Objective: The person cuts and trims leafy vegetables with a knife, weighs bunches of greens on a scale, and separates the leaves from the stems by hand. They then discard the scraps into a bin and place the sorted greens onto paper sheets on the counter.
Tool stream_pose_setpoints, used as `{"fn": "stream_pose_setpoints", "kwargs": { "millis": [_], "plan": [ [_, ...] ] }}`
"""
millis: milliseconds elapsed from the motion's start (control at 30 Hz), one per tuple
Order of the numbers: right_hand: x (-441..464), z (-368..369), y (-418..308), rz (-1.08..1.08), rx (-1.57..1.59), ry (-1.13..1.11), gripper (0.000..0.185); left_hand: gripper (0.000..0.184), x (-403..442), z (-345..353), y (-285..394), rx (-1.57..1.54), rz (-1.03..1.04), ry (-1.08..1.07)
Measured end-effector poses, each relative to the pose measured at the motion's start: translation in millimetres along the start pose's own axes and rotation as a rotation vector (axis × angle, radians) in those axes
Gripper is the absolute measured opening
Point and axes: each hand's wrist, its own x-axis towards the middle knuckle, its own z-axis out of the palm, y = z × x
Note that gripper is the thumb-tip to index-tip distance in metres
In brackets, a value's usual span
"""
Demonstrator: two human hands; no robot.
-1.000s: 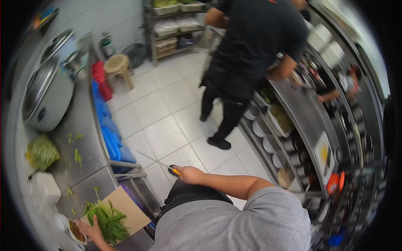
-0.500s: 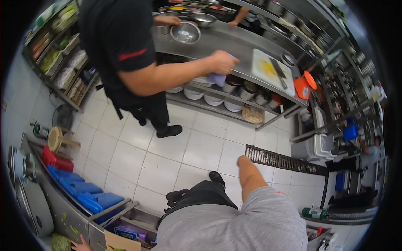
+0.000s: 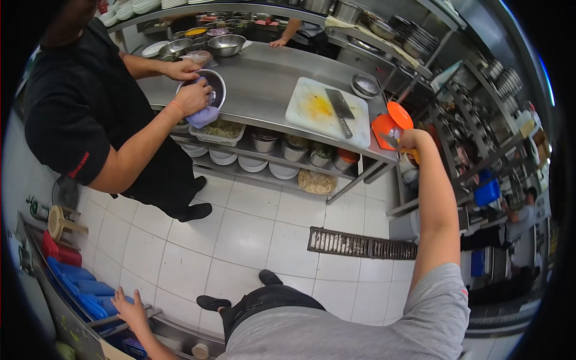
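Observation:
My right hand (image 3: 413,140) reaches out to the end of the steel worktable, fingers closed on an orange-handled bladed tool (image 3: 390,140). Its grey blade points toward the orange scale (image 3: 381,128); I cannot make out its exact kind. Left of the scale lies a white cutting board (image 3: 303,125) with yellow stains, and a cleaver (image 3: 339,103) rests on it. Down at the lower left, my left hand (image 3: 130,309) is spread and holds nothing, above the edge of the counter near the blue bins.
A co-worker in black wipes a steel bowl (image 3: 216,84) with a purple cloth (image 3: 204,117). Another person's hand (image 3: 278,43) rests on the table's far side. Tubs fill the shelf below. A drain grate (image 3: 360,244) crosses the floor; blue bins (image 3: 75,279) stand lower left.
My right arm has swung up from low over the floor to the table end, and the bladed tool shows in the hand. My left hand has lifted off the counter. The co-worker's cloth is now in the bowl.

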Motion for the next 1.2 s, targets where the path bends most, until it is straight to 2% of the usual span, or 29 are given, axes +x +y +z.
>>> {"fn": "stream_pose_setpoints", "kwargs": {
  "millis": [33, 67, 100, 133, 167, 200, 233, 267, 300, 333, 367, 400, 467, 567, 667, 733, 767, 800, 833, 867, 900, 933, 967, 1000, 1033, 1100, 1133, 1200],
  "plan": [
    [22, -1, -3, -0.092, -0.185, 0.09, 0.022, 0.055, -18, 4, 12, 0.017, 0.023, 0.073],
    [60, 11, -8, -0.193, -0.373, 0.182, 0.024, 0.055, -23, 13, 7, 0.018, -0.015, 0.076],
    [135, 34, 0, -0.236, -0.386, 0.387, 0.03, 0.05, -21, 23, -9, -0.047, 0.113, 0.129],
    [192, 61, -1, -0.185, -0.282, 0.453, 0.033, 0.046, -36, 34, -27, -0.104, 0.218, 0.183],
    [225, 91, 11, -0.288, -0.073, 0.713, 0.037, 0.04, -61, 26, -25, -0.128, 0.242, 0.202],
    [330, 121, 30, -0.541, -0.169, 0.783, 0.042, 0.035, -76, 16, -30, -0.131, 0.235, 0.228],
    [448, 168, 44, -0.51, -0.31, 0.89, 0.04, 0.032, -101, -2, -23, -0.151, 0.243, 0.195],
    [465, 180, 46, -0.669, -0.558, 0.985, 0.044, 0.03, -123, 1, -29, -0.055, 0.272, 0.214],
    [474, 189, 46, -0.813, -0.812, 1.124, 0.048, 0.027, -144, -2, -34, 0.058, 0.285, 0.036],
    [462, 194, 32, -0.633, -1.276, 1.109, 0.044, 0.028, -171, 15, -54, 0.008, 0.342, -0.015],
    [435, 182, 23, -0.574, -1.213, 1.01, 0.044, 0.031, -189, 22, -61, 0.054, 0.367, -0.248],
    [415, 178, 8, -0.512, -0.958, 0.95, 0.043, 0.036, -212, 49, -77, 0.045, 0.426, -0.232],
    [390, 157, -1, -0.41, -0.649, 0.916, 0.042, 0.039, -239, 53, -53, 0.075, 0.215, -0.45],
    [366, 135, -11, -0.38, -0.344, 0.987, 0.041, 0.04, -251, 80, -46, 0.027, 0.197, -0.483],
    [331, 157, -39, -0.516, 0.11, 1.256, 0.04, 0.042, -244, 91, -41, -0.072, 0.169, -0.442],
    [215, 195, -77, -0.643, 0.41, 1.425, 0.04, 0.041, -236, 89, -41, -0.116, 0.105, -0.418],
    [165, 224, -92, -0.774, 0.408, 1.596, 0.034, 0.041, -230, 92, -46, -0.124, 0.079, -0.424],
    [153, 272, -102, -0.613, 0.505, 1.432, 0.035, 0.041, -225, 93, -52, -0.133, 0.054, -0.43],
    [117, 315, -121, -0.929, 0.756, 1.108, 0.031, 0.038, -219, 94, -59, -0.158, 0.034, -0.413],
    [115, 390, -140, -0.627, 0.714, 1.003, 0.028, 0.038, -213, 94, -68, -0.159, 0.027, -0.4],
    [146, 473, -151, -0.746, 0.433, 0.879, 0.03, 0.036, -207, 96, -78, -0.245, -0.019, -0.364],
    [71, 527, -186, -0.747, 0.666, 0.3, 0.036, 0.035, -201, 98, -89, -0.335, -0.066, -0.327],
    [-15, 546, -221, -0.817, 0.975, -0.107, 0.041, 0.033, -196, 93, -99, -0.386, -0.072, -0.272],
    [-107, 538, -252, -0.917, 0.877, -0.369, 0.045, 0.033, -193, 86, -108, -0.397, -0.093, -0.259],
    [-170, 533, -281, -1.144, 0.73, -0.48, 0.047, 0.034, -189, 77, -117, -0.478, -0.141, -0.228],
    [-261, 530, -336, -1.38, 0.597, -0.649, 0.048, 0.034, -182, 71, -145, -0.591, -0.189, -0.129],
    [-290, 533, -364, -1.415, 0.588, -0.65, 0.048, 0.033, -180, 72, -163, -0.615, -0.146, -0.048],
    [-349, 542, -421, -1.331, 0.43, -0.906, 0.044, 0.031, -171, 70, -199, -0.691, -0.161, -0.044]
  ]
}}
